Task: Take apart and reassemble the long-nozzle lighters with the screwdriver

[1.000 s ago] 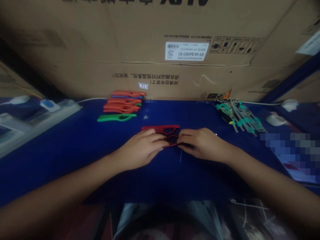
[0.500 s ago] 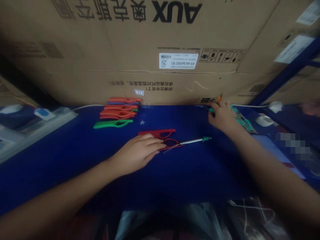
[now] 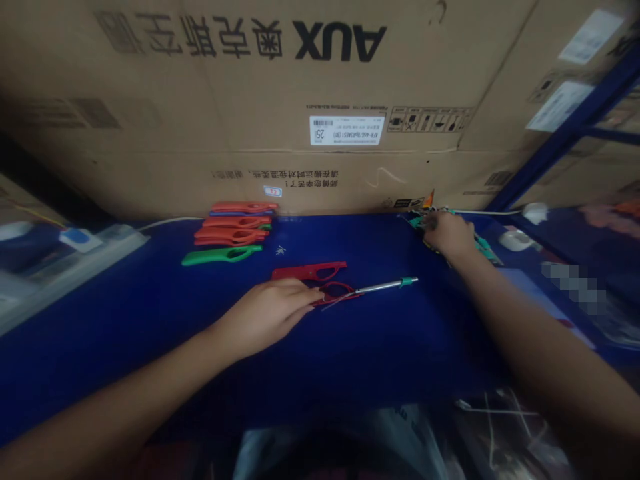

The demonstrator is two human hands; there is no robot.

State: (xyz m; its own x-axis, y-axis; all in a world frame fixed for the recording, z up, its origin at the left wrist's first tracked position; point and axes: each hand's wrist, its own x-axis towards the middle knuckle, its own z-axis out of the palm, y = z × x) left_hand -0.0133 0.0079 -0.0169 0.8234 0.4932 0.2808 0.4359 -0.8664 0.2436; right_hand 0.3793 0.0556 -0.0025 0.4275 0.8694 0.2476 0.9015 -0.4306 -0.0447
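Note:
My left hand (image 3: 273,310) lies over a red handle shell (image 3: 336,297) on the table, its fingers closed on the shell's near end. From the shell's looped end a thin metal tube with a green collar (image 3: 385,286) points right, and a fine wire lies beside it. Just behind is a second red handle shell (image 3: 306,271). At the back right, my right hand (image 3: 453,237) reaches into a pile of small green and metal parts (image 3: 485,248). Its fingers are curled downward; what they grip is hidden. An orange pointed piece (image 3: 429,199) stands behind that hand.
Orange, blue and green handle shells (image 3: 230,230) are stacked at the back left, near small white bits (image 3: 281,251). A big cardboard box (image 3: 225,120) walls off the rear of the blue table (image 3: 350,353). A power strip (image 3: 100,257) lies left; a white round object (image 3: 517,240) sits right.
My right hand has curled its fingers and pushed down into the pile of parts. My left hand stays on the red shell. The whole view has shifted slightly.

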